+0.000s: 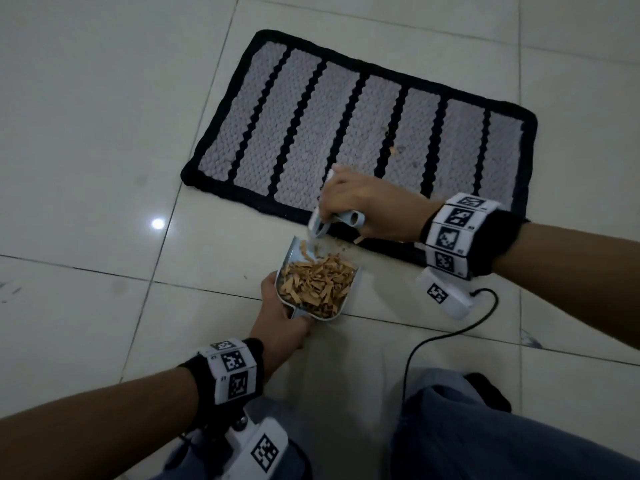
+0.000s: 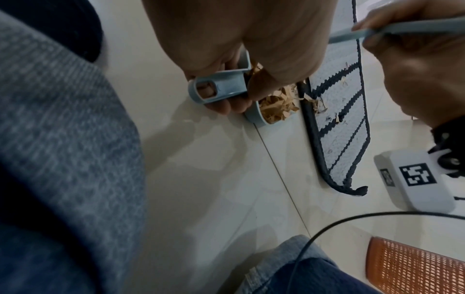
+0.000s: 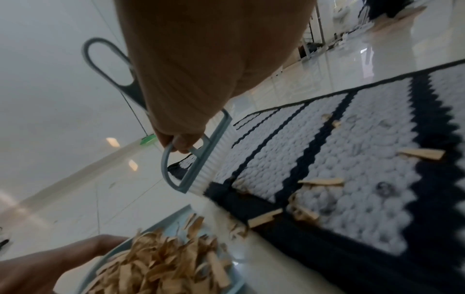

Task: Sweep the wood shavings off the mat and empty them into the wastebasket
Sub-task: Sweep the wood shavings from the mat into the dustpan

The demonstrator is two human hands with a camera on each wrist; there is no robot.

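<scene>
Right hand (image 1: 367, 206) clamped on brush (image 1: 320, 216), left (image 1: 280, 320) gripping dustpan (image 1: 315, 282); stray shavings (image 3: 317, 182) lie on mat (image 1: 311, 109), right of brush.

This looks like a large indoor room, more a work or recording space than a lived-in home, though which exactly cannot be told. The floor (image 1: 104, 98) is laid in big glossy pale tiles with thin dark grout lines and mirrors a ceiling light, and a striped woven mat (image 1: 346, 126) lies flat on it. In the right wrist view the far right of the room shows metal furniture legs (image 3: 319, 23) and blurred clutter standing on the same shiny floor, and an orange mesh wastebasket (image 2: 412, 266) stands near the person.
</scene>
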